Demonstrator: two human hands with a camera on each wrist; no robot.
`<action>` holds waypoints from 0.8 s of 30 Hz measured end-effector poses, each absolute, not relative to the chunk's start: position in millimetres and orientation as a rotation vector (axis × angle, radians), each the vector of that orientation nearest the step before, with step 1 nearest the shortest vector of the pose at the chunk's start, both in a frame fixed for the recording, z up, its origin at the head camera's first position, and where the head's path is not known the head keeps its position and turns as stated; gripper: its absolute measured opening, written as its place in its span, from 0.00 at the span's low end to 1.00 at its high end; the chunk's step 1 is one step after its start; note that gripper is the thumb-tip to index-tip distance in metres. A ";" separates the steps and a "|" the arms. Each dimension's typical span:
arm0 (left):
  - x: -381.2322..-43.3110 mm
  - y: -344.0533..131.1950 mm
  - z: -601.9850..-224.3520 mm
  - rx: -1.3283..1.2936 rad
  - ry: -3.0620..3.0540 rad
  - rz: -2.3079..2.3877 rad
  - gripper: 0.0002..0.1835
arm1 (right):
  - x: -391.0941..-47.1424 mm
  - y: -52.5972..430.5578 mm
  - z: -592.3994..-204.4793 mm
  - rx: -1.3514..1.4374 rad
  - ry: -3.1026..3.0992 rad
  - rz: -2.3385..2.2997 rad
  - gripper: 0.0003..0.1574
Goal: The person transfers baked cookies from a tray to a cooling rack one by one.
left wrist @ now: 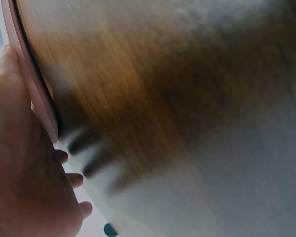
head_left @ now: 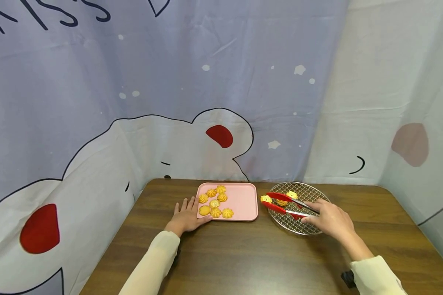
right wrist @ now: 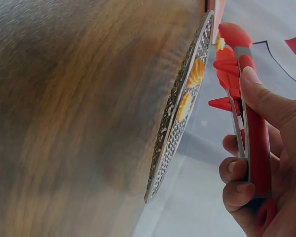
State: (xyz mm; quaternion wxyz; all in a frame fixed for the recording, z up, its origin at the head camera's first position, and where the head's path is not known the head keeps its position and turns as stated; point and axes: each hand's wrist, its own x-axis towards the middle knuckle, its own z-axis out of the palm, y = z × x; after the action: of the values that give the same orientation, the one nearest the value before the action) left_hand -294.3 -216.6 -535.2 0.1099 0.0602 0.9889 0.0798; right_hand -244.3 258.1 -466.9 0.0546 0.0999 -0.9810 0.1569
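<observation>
My right hand [head_left: 332,219] grips red-and-metal tongs [right wrist: 259,153], fingers and thumb curled round the handles. Between the tong tips is a yellow swirl cookie [head_left: 266,199], at the left rim of a round wire rack [head_left: 302,228]. Two more cookies lie on that rack, one pale-topped cookie [head_left: 291,195] and one golden cookie [head_left: 282,203] partly behind the tongs. My left hand [head_left: 186,216] rests with spread, straight fingers against the left end of a pink tray [head_left: 245,203]. On the tray's left half sit several piped cookies [head_left: 227,213].
Everything stands on a brown wooden table [head_left: 236,254], near its back edge. Behind it hangs a printed curtain [head_left: 221,82]. A narrow gap separates the tray from the rack. The table's front stretches before both arms.
</observation>
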 end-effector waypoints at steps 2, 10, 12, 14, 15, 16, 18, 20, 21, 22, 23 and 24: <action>-293.3 -216.7 -534.3 0.176 2.905 0.241 0.59 | -242.9 259.5 -467.5 0.304 -2.980 0.474 0.42; -288.4 -215.4 -528.9 0.180 2.903 0.247 0.59 | -237.8 268.5 -469.1 0.300 -2.983 0.466 0.43; -289.3 -215.9 -531.1 0.178 2.903 0.249 0.59 | -236.1 269.8 -469.5 0.309 -2.978 0.461 0.43; -290.7 -216.4 -533.4 0.177 2.901 0.254 0.59 | -234.1 271.0 -469.8 0.314 -2.974 0.458 0.43; -291.1 -216.4 -534.0 0.173 2.896 0.246 0.59 | -233.2 271.9 -469.8 0.315 -2.974 0.454 0.43; -291.4 -216.4 -534.4 0.174 2.896 0.248 0.59 | -232.2 272.6 -469.8 0.312 -2.974 0.453 0.42; -292.1 -216.3 -534.0 0.177 2.894 0.250 0.59 | -230.5 274.3 -469.2 0.306 -2.976 0.452 0.42; -291.5 -215.6 -532.1 0.180 2.899 0.249 0.59 | -229.1 276.1 -468.9 0.303 -2.976 0.445 0.43; -290.9 -215.1 -530.5 0.181 2.900 0.247 0.58 | -228.5 276.8 -469.0 0.301 -2.975 0.443 0.43; -290.5 -214.6 -529.2 0.185 2.905 0.250 0.57 | -227.9 277.3 -469.1 0.297 -2.977 0.441 0.42; -290.3 -214.3 -528.6 0.184 2.906 0.244 0.57 | -227.2 277.8 -469.3 0.293 -2.976 0.437 0.42; -289.9 -214.0 -528.0 0.187 2.913 0.247 0.56 | -226.4 278.3 -469.7 0.291 -2.973 0.435 0.42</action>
State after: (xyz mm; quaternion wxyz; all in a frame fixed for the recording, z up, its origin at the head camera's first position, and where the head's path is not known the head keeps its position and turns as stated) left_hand -289.9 -214.0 -528.0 0.1059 0.0636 0.9888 0.0838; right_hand -226.4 278.3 -469.7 0.0614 0.0962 -0.9830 0.1439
